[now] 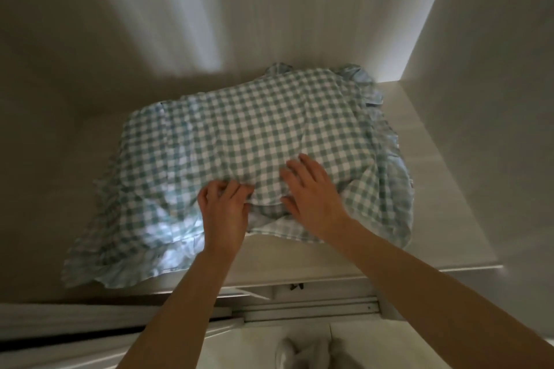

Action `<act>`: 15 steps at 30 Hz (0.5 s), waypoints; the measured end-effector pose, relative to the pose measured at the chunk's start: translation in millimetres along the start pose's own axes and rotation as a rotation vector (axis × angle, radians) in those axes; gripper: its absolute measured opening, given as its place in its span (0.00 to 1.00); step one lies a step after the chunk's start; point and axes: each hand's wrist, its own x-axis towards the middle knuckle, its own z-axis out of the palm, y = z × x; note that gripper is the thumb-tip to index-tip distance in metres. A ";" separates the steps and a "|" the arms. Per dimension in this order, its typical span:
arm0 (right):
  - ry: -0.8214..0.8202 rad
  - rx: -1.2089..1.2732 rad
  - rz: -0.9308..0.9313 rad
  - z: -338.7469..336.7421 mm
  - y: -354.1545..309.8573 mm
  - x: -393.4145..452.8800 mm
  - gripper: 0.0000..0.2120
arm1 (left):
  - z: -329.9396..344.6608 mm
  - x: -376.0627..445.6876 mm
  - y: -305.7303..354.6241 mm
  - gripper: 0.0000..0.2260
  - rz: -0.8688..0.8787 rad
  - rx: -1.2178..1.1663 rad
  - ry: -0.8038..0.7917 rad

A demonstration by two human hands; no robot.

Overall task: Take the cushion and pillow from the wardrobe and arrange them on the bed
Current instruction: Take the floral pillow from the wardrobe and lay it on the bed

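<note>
A green-and-white checked pillow (pixel 239 129) with a frilled edge lies on the wardrobe's floor panel (pixel 302 252), filling most of it. Its left part sags flat toward the front. My left hand (pixel 223 210) has its fingers curled into the checked cloth at the pillow's front edge. My right hand (pixel 311 192) lies flat on top of the plump right part, fingers spread and straight. Whether a second cushion sits under or behind the pillow is hidden.
Pale wardrobe walls close in at the back (pixel 180 15) and at the right (pixel 479 69). A sliding-door track (pixel 299 307) runs along the front edge below my arms. White-socked feet (pixel 302 352) stand on the light floor.
</note>
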 end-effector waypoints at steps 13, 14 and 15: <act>-0.034 0.041 0.046 -44.4 -7.0 -7.7 0.24 | -51.0 21.2 -0.4 0.13 0.122 -0.108 -0.004; -0.006 0.042 0.045 -59.2 -8.8 -7.0 0.24 | -63.3 26.7 1.8 0.12 0.141 -0.112 0.028; 0.029 0.038 0.042 -76.5 -11.4 -5.8 0.24 | -77.8 34.4 4.1 0.11 0.163 -0.121 0.060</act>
